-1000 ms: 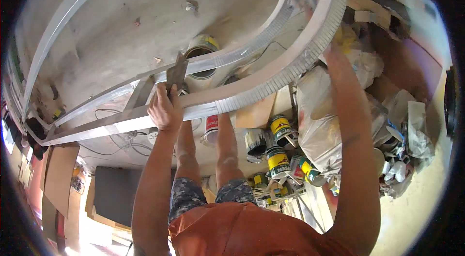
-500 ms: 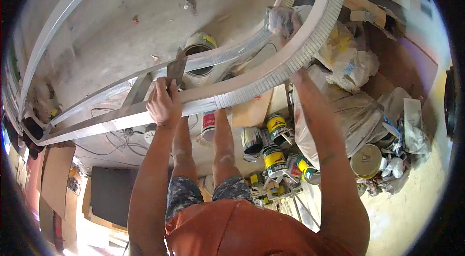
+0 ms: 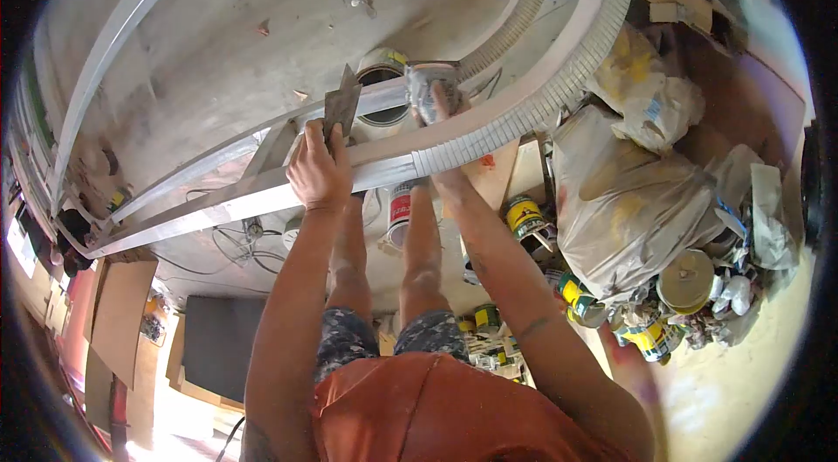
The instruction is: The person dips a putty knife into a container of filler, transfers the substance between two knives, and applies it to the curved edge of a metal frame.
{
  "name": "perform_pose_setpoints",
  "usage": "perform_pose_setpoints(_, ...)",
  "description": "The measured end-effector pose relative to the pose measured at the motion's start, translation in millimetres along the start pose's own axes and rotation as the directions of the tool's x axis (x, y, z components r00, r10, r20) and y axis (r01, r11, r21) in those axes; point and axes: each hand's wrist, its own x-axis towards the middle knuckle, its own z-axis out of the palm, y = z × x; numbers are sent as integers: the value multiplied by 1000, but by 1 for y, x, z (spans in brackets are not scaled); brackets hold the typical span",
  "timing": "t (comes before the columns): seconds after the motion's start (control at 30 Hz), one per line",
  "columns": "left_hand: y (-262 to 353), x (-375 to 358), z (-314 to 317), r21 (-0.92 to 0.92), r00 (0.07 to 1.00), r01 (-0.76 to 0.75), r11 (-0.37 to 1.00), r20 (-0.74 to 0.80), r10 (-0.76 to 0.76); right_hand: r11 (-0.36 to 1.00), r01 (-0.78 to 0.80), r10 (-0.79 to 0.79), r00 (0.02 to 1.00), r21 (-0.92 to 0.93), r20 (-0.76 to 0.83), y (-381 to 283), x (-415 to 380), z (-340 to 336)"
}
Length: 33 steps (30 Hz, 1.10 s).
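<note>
A long pale metal frame (image 3: 375, 148), curved at the right with a ribbed side, stretches in front of me. My left hand (image 3: 319, 169) rests on its straight stretch, fingers closed round a flat grey scraper blade (image 3: 342, 102) that points up. Beyond the near rail, my right hand (image 3: 441, 104) is closed on a see-through container with grey contents (image 3: 429, 78); its forearm passes below the rail. The container overlaps the frame's far rail in this view. Behind it stands an open paint can (image 3: 382, 69).
Stuffed plastic bags (image 3: 628, 200) and paint cans (image 3: 525, 216) crowd the floor at the right. A red-labelled can (image 3: 399, 213) stands between my legs. Tangled cable (image 3: 249, 244) lies at the left, above a dark panel (image 3: 223, 344) and cardboard (image 3: 122, 313).
My right hand has brought the container leftward and nearer along the frame, towards the scraper blade. My left hand still grips the blade. The whole view has shifted slightly.
</note>
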Motion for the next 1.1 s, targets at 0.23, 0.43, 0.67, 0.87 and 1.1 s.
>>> perform_pose_setpoints(0.23,2,-1,0,24,1000,14,1000,9,-14,313,596,-82,792,-739,605,29,-2,5)
perform_pose_setpoints(0.43,-1,-2,1,-18,998,-40,999,-41,39,834,370,-81,816,-409,573,-10,43,-41)
perform_pose_setpoints(0.67,0,-2,-1,8,1000,6,1000,-6,-6,895,353,-218,881,-275,420,-111,111,-92)
perform_pose_setpoints(0.87,-5,-2,0,-54,999,-42,998,-36,40,350,671,-547,713,-654,439,-140,121,-67)
perform_pose_setpoints(1.1,-7,-3,1,-63,999,-41,997,-25,39,62,558,-626,667,-827,404,-117,96,-47)
